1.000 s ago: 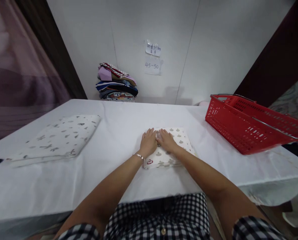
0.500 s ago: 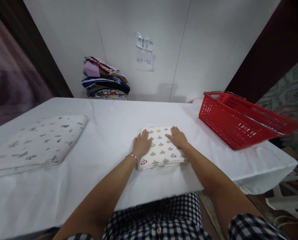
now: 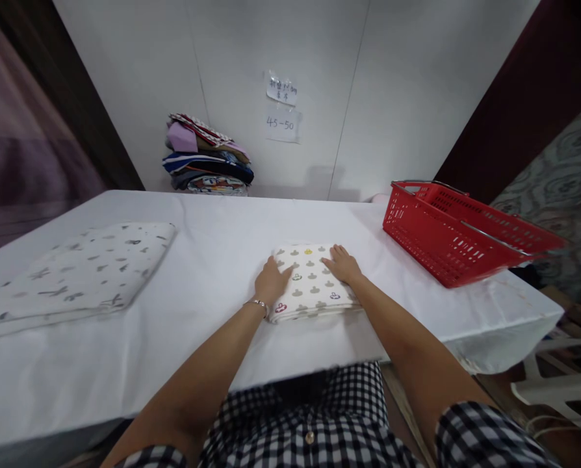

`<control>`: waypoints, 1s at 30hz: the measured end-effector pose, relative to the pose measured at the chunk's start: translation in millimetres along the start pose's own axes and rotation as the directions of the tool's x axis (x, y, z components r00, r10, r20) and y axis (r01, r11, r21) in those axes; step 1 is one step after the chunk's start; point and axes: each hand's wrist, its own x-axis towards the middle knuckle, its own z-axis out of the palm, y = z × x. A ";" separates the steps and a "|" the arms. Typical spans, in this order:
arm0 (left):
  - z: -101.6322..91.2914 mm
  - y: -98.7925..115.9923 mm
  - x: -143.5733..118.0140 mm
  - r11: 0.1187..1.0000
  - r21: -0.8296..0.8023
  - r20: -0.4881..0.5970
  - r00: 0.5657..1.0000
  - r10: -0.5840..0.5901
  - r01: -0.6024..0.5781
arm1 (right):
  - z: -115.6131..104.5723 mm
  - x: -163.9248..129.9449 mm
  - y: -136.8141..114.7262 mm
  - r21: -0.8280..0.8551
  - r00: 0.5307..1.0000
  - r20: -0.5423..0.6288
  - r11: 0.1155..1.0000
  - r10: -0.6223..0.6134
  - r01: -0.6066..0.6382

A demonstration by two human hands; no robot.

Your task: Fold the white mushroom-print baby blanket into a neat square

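A folded white cloth [image 3: 312, 279] with grey, yellow, red and blue mushroom-like prints lies on the table in front of me. My left hand [image 3: 271, 283], with a bracelet at its wrist, is at the cloth's left edge. Its thumb rests on top while the fingers close along the side, their tips partly hidden. On the cloth's upper right part lies my right hand [image 3: 343, 265], flat and open, fingers stretched forward.
A larger folded white cloth [image 3: 90, 270] with dark prints lies to the left on the white-covered table [image 3: 212, 260]. At the back stands a stack of folded fabrics [image 3: 210, 156]. A red basket [image 3: 446, 240] sits at the right. Paper signs [image 3: 283, 123] hang on the wall.
My left hand has slid from the top of the cloth to its left edge, fingers drawn in. The right hand stays on the cloth. The view has shifted slightly.
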 end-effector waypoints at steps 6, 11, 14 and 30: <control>-0.9 -13.2 -17.1 0.946 -0.296 0.202 0.976 -0.075 0.134 | -3.8 -5.9 -2.2 0.028 1.000 -0.015 1.000 -0.003 0.003; -20.7 -16.2 8.1 0.959 -0.280 0.093 0.995 -0.019 0.045 | -6.1 -14.7 -17.8 0.047 0.997 0.045 0.997 0.062 -0.064; -48.5 -19.0 43.4 0.996 -0.085 0.013 0.999 0.037 -0.035 | -2.0 -27.7 -36.5 0.012 0.999 0.022 0.999 0.039 -0.040; 7.0 -15.6 -19.7 0.795 0.310 -0.005 0.835 0.550 -0.522 | 8.7 -43.0 -50.9 -0.186 0.920 -0.236 0.944 -0.313 0.273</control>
